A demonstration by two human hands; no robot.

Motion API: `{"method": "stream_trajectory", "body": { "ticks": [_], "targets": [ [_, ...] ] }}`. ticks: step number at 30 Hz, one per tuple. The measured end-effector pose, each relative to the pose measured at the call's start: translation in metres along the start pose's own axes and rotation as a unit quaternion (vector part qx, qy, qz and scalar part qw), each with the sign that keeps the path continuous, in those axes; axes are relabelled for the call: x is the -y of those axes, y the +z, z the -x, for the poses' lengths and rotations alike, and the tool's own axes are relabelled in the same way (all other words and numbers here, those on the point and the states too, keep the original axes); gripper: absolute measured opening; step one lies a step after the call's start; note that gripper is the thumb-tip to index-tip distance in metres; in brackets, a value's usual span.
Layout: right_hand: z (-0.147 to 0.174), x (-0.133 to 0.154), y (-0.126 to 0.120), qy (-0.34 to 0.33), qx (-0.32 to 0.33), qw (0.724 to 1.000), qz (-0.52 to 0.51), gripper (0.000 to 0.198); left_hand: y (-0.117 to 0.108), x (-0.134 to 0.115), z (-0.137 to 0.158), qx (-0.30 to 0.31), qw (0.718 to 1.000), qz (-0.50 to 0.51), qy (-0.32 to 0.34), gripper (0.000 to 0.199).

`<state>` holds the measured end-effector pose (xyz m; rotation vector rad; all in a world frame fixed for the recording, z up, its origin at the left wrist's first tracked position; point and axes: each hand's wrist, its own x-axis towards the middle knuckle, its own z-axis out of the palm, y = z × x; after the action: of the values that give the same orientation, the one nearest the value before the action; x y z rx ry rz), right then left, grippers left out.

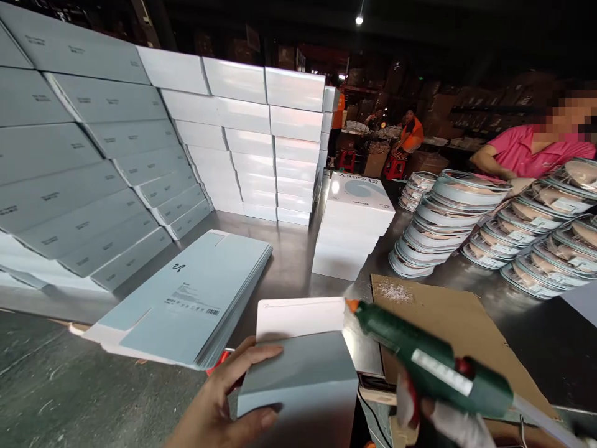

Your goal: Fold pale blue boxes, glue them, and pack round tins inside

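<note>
Left fingers (pixel 261 356) gripping box (pixel 298 386), right fingers (pixel 443 420) curled round glue gun (pixel 436 358), axis slanting, nozzle (pixel 353 305) up-left

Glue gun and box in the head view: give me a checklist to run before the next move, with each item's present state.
1. Box held by the left hand: ok.
2. Glue gun held in the right hand: ok.
3. Flap open and its face exposed: ok.
4. Nozzle at the flap's right end: ok; whether it touches, cannot tell.
5. Thin line along the flap's upper edge is glue: cannot tell.
6. Nozzle clear of the flat carton stack: ok.
</note>
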<state>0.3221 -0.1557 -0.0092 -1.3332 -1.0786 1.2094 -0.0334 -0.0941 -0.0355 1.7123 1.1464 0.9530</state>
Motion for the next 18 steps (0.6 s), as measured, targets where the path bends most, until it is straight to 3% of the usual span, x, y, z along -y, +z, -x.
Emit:
{"method": "stream_trajectory", "body": {
  "ticks": [3,6,10,12,13,14,16,18],
  "targets": [
    [-0.027,0.009,-0.024,0.089,-0.086,0.987,-0.101,0.030,-0.007,0.007,0.000,0.048,0.996,0.066,-0.022,0.051],
    [-0.054,0.005,-0.057,0.150,-0.160,0.970,-0.103,0.022,-0.007,0.009,0.004,0.069,0.997,0.017,-0.033,0.057],
    [-0.051,0.003,-0.091,0.169,-0.204,0.964,-0.001,0.024,-0.001,0.007,0.007,0.059,0.998,-0.029,-0.019,0.063],
    [-0.038,0.005,-0.084,0.135,-0.241,0.960,0.042,0.013,0.003,0.008,0.006,0.054,0.998,-0.036,-0.013,0.060],
    [-0.030,0.004,-0.072,0.094,-0.247,0.963,0.058,0.019,0.005,0.009,0.006,0.057,0.998,-0.035,-0.014,0.059],
    [-0.024,0.003,-0.055,0.042,-0.229,0.970,0.067,0.046,0.007,0.011,0.005,0.061,0.997,-0.031,-0.018,0.058],
    [-0.014,-0.003,-0.014,-0.055,-0.111,0.990,0.063,0.108,0.012,0.015,0.005,0.065,0.997,-0.013,-0.029,0.055],
    [-0.008,-0.012,0.024,-0.050,0.057,0.996,0.036,0.126,0.019,0.017,0.005,0.048,0.998,0.024,-0.030,0.047]
  ]
}}
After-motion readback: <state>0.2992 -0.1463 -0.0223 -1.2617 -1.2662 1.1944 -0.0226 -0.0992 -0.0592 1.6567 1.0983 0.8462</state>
